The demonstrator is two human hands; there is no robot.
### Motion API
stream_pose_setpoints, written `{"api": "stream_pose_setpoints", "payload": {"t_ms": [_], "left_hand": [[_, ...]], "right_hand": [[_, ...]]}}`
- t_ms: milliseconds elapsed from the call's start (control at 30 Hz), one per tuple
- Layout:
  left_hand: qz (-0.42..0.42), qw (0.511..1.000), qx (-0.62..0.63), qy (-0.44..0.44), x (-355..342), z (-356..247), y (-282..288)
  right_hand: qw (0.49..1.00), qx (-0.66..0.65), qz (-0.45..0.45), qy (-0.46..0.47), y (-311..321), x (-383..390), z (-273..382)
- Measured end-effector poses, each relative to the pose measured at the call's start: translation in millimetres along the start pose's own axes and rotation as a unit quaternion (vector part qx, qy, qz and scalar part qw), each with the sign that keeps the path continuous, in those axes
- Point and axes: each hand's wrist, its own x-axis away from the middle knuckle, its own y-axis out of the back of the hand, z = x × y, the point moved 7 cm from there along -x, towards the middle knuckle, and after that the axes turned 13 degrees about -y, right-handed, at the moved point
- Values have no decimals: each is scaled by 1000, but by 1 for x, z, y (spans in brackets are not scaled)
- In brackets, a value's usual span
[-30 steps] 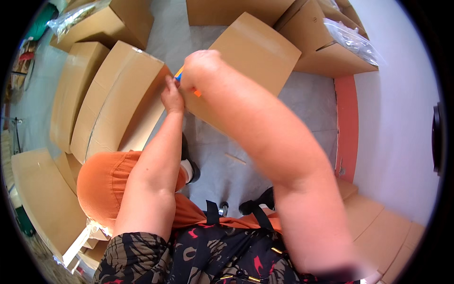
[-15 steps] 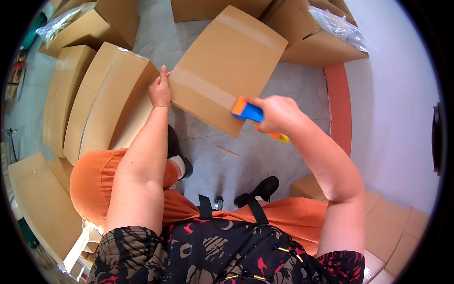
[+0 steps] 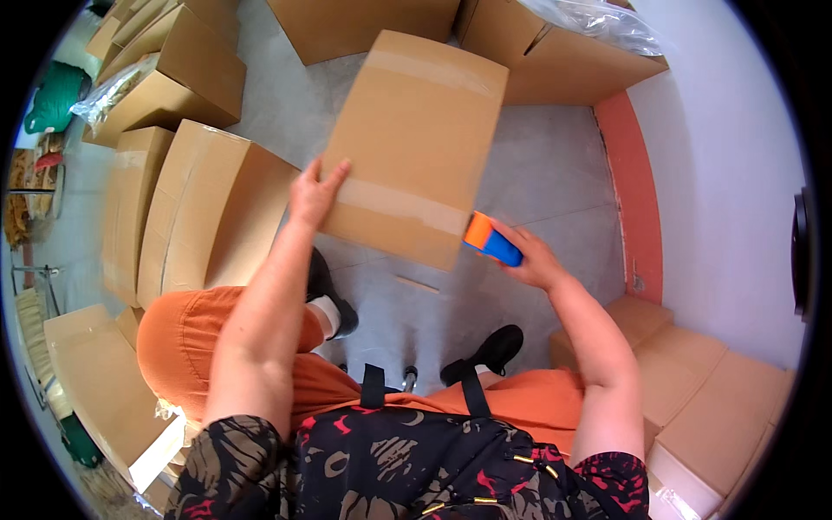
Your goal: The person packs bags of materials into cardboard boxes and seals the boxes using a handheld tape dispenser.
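Observation:
A closed cardboard box (image 3: 416, 139) with two clear tape strips across it is in front of me, slightly tilted. My left hand (image 3: 314, 196) holds its left edge, thumb on the upper face and the other fingers partly hidden. Just off the box's near right corner, my right hand (image 3: 530, 258) grips a blue and orange hand tool (image 3: 496, 241). The tool's orange end points toward the box edge, close to it; whether they touch I cannot tell. Its exact kind is not clear.
Tall cardboard boxes (image 3: 204, 208) stand at left; an open box (image 3: 572, 74) with clear plastic is at the back right. More cartons (image 3: 719, 390) line the right near a white wall (image 3: 728, 191). A thin strip (image 3: 418, 283) lies on the grey floor (image 3: 555, 182).
The box has turned a little and shifted. My right hand and the tool have moved right, off the tape strip's end. My left hand now has its thumb over the box's upper face.

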Motion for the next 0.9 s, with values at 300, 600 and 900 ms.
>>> {"api": "stream_pose_setpoints", "payload": {"t_ms": [300, 600, 900], "left_hand": [[90, 991, -45, 88, 117, -78, -68], [89, 993, 40, 66, 91, -52, -63], [43, 989, -75, 122, 1, 45, 34]], "right_hand": [[993, 101, 36, -54, 5, 139, -73], [995, 90, -9, -45, 19, 142, -16], [972, 232, -12, 40, 54, 31, 255]]}}
